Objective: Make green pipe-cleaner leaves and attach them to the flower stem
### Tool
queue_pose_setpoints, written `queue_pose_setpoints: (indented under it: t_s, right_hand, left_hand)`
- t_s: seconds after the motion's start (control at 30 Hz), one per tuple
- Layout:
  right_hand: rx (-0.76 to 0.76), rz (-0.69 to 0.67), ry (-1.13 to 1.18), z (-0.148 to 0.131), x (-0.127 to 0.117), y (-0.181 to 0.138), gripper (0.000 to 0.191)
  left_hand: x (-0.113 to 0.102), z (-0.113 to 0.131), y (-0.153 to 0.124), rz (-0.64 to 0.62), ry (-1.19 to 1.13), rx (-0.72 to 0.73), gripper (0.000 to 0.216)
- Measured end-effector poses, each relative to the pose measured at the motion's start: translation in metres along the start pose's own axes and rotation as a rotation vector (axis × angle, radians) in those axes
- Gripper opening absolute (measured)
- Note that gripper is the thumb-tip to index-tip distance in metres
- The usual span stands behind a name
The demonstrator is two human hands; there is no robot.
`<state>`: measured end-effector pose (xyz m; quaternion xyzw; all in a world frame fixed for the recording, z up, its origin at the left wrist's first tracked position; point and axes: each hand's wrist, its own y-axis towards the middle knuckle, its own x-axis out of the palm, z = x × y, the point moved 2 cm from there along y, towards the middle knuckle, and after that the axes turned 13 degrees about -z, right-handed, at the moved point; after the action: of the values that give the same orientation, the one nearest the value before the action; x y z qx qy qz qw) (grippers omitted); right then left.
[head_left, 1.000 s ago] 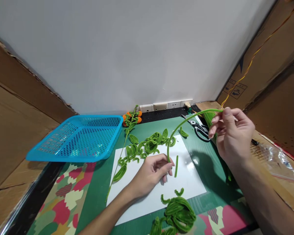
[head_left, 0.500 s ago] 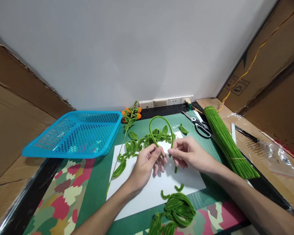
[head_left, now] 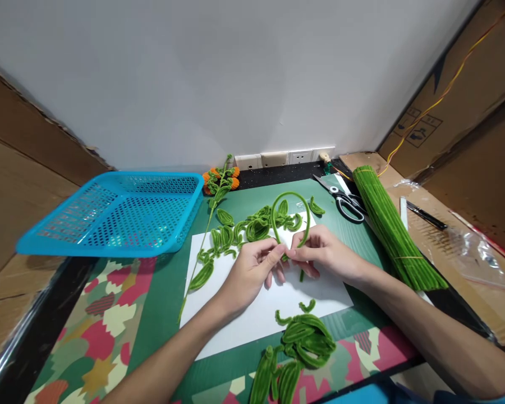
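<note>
A green pipe cleaner (head_left: 290, 194) stands up in a round loop between my two hands. My left hand (head_left: 258, 266) pinches one end of it, fingers closed. My right hand (head_left: 320, 253) is closed on the other side of the loop, and a short tail hangs below its fingers. The fingertips of both hands meet at the loop's bottom, where the exact crossing is hidden. Behind the loop, several green leaf shapes (head_left: 256, 227) of bent pipe cleaner lie on a white sheet (head_left: 235, 331). Nearer me is a pile of similar leaves (head_left: 307, 339).
At the left stands a blue basket (head_left: 177, 224). A long stem (head_left: 208, 224) with orange flowers (head_left: 234, 183) lies beside it. Scissors (head_left: 347, 205), a bundle of green pipe cleaners (head_left: 391, 230) and a black cutter knife (head_left: 425, 215) lie to the right. Wall sockets (head_left: 273, 160) line the back.
My hands have come together, so the pipe cleaner's open arch is now a closed loop. The whole view has shifted slightly.
</note>
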<state>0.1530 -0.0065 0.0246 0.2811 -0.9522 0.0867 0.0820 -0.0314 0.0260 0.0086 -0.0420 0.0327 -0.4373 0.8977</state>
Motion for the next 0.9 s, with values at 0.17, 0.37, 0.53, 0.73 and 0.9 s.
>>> queue_pose_setpoints:
  t_s: [0.17,0.37,0.53,0.73,0.9]
  right_hand:
    - [0.003,-0.011,-0.041,0.001,0.0,0.001,0.038]
    - [-0.05,-0.038,-0.094,0.003,-0.005,0.0,0.041]
    - [-0.058,0.029,-0.164,0.003,-0.007,0.0,0.044]
    - [-0.261,0.359,-0.375,-0.008,-0.004,-0.007,0.024]
    - [-0.453,0.488,-0.422,-0.018,0.0,-0.017,0.014]
  left_hand:
    - [0.001,0.002,0.001,-0.012,0.017,0.002,0.043]
    - [0.002,0.008,-0.002,-0.137,0.008,-0.005,0.035]
    - [0.003,0.009,-0.001,-0.129,0.08,-0.007,0.032]
    - [0.005,0.007,-0.001,-0.128,0.189,-0.001,0.024]
    - [0.008,0.012,-0.005,-0.153,0.379,-0.019,0.02]
